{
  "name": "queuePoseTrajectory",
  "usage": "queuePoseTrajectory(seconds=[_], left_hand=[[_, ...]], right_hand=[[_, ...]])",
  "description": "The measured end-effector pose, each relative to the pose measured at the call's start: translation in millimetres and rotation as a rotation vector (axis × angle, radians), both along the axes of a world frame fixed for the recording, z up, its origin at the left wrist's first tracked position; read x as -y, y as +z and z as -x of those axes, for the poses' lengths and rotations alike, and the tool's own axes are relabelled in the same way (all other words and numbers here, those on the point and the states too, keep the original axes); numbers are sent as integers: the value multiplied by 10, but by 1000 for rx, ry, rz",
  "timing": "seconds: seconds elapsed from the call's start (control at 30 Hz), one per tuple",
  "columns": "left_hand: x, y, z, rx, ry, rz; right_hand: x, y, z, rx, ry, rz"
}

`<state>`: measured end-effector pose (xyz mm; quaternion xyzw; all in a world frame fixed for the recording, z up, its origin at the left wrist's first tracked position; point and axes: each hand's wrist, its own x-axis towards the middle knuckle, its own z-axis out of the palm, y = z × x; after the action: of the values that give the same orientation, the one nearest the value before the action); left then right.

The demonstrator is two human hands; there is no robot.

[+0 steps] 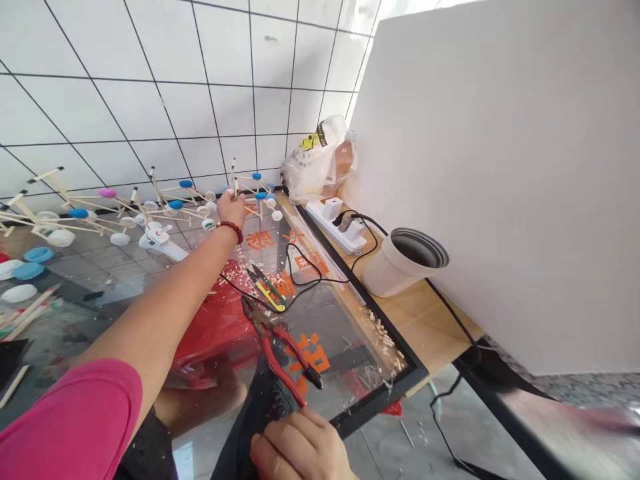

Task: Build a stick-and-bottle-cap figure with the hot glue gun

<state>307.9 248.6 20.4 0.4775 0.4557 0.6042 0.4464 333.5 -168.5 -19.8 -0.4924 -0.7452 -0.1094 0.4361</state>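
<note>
My left hand (233, 208) reaches to the back of the glass-topped table, its fingers closed on the upright stick part of a small model of wooden sticks and bottle caps (261, 196). Similar stick-and-cap models (175, 204) with blue, pink and white caps stand in a row to its left along the tiled wall. My right hand (303, 445) is closed in a fist at the near edge; whatever it may hold is hidden. Just beyond it lie red-handled pliers (273, 337), jaws pointing away. Thread snips (267, 288) with a yellow-green handle lie beyond the pliers.
A white glue gun (163, 241) lies left of my forearm, its black cord crossing the table. At right are a power strip (337, 227) and a white bin (400, 263). Plastic bags (317, 163) stand in the back corner. Wood chips (383, 333) litter the right edge.
</note>
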Motion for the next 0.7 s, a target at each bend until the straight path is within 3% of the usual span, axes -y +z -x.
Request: queuePoseTrajectory(seconds=[0.1, 0.2, 0.33, 0.43, 0.53, 0.63, 0.7], left_hand=[[354, 104, 75, -108, 107, -15], [1091, 203, 279, -154, 34, 0], [2259, 252, 741, -299, -364, -169], [2908, 214, 1161, -403, -578, -293], [3314, 151, 1560, -478, -649, -480], [3576, 138, 1847, -498, -687, -746], [3690, 165, 1955, -495, -728, -888]], right_hand=[[35, 36, -28, 36, 45, 75], [76, 28, -41, 24, 93, 93], [100, -13, -30, -32, 100, 126], [107, 5, -44, -140, 171, 124], [128, 103, -43, -303, 222, 133], [146, 294, 100, -506, 231, 162], [134, 452, 296, -535, 361, 268]])
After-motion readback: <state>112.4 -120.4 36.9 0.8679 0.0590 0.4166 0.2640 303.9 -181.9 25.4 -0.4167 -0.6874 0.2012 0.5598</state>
